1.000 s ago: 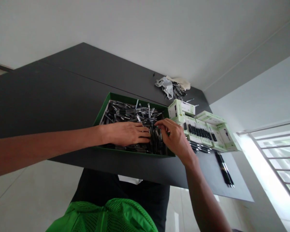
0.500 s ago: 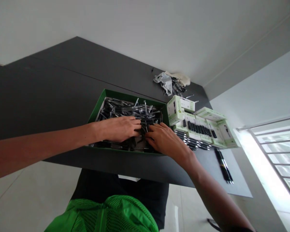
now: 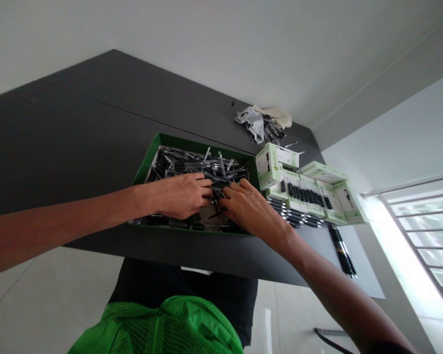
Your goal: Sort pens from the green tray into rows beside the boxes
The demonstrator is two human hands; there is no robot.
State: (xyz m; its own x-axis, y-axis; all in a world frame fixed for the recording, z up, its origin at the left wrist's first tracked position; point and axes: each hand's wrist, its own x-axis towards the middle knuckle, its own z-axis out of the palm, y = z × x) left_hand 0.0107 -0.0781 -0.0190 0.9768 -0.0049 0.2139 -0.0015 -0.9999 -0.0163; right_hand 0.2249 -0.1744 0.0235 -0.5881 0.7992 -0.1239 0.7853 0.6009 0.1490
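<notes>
A green box (image 3: 147, 164) on the dark table holds a jumbled heap of black and clear pens (image 3: 184, 164). My left hand (image 3: 188, 195) is over the middle of the heap, fingers curled around pens, their tips partly hidden. Facing it from the right, my right hand (image 3: 245, 204) has its fingers bent and closed on pens at the same heap. A small gap separates the two hands, with dark pens crossing it. Below the gap, a patch of the box's bottom shows.
Right of the green box stand open pale-green cartons (image 3: 268, 167) with black pens in rows. Stacked pens (image 3: 293, 216) lie before them, and a bundle of black pens (image 3: 342, 253) near the table's right end. Cloth gloves (image 3: 251, 123) and loose pens lie at the back.
Both hands have shifted slightly, the left a little up and left. They stay at the pens in the box. The view has tilted a little.
</notes>
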